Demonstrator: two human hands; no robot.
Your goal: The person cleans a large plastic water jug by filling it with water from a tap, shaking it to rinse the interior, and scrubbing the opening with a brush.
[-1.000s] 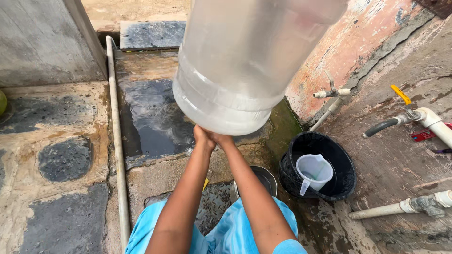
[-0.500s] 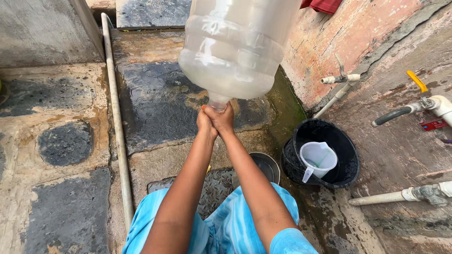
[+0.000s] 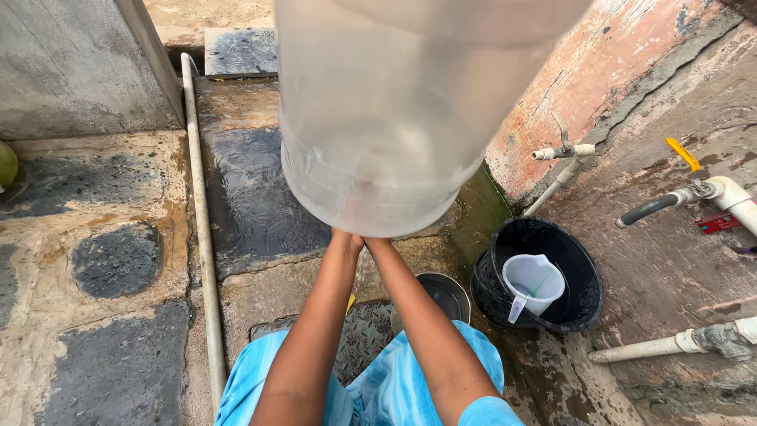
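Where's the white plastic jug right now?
In the head view the white jug sits inside the black tub at right, below the wall tap and beside the steel pot.

Your two forearms rise from the bottom middle of the frame and lean toward each other, meeting just below the centre. Your left arm comes up from the lower left and slants slightly right; your right arm comes up from the lower right and slants left. Both are bare and nearly straight, elbows low near the bottom edge. The wrists come together side by side, touching or almost so. Your left hand and right hand are largely hidden above the wrists, so their grip cannot be made out.
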